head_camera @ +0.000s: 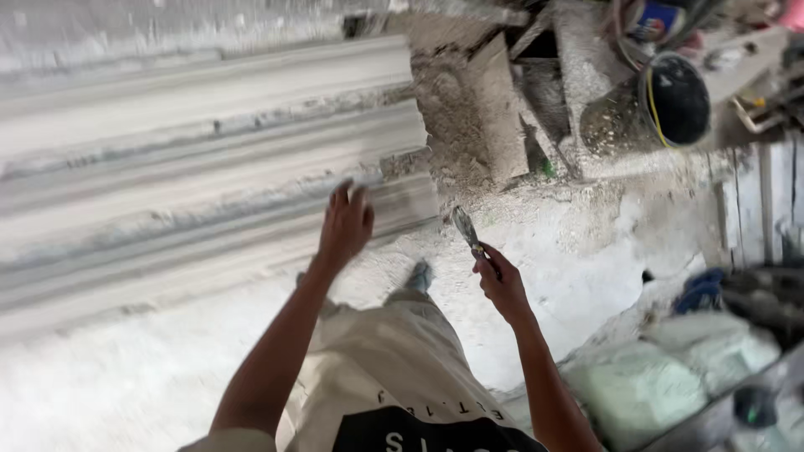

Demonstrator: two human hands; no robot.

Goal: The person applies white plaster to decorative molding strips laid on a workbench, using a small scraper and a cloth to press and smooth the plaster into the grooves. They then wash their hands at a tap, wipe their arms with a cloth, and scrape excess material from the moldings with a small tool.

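While the long white plaster moulding point(209, 159) fills the upper left of the frame, its lower right end is touched by the left hand point(345, 224), whose fingers are laid flat and loose on the surface, grasping nothing. Just right of centre, a small scraper point(466, 230) is gripped in the clenched right hand point(501, 280), its blade pointing up and held near the moulding's end but apart from it. A dark bucket point(674, 99) is seen at the upper right, and pale sacks point(662, 377) at the lower right on the dusty floor point(126, 377).
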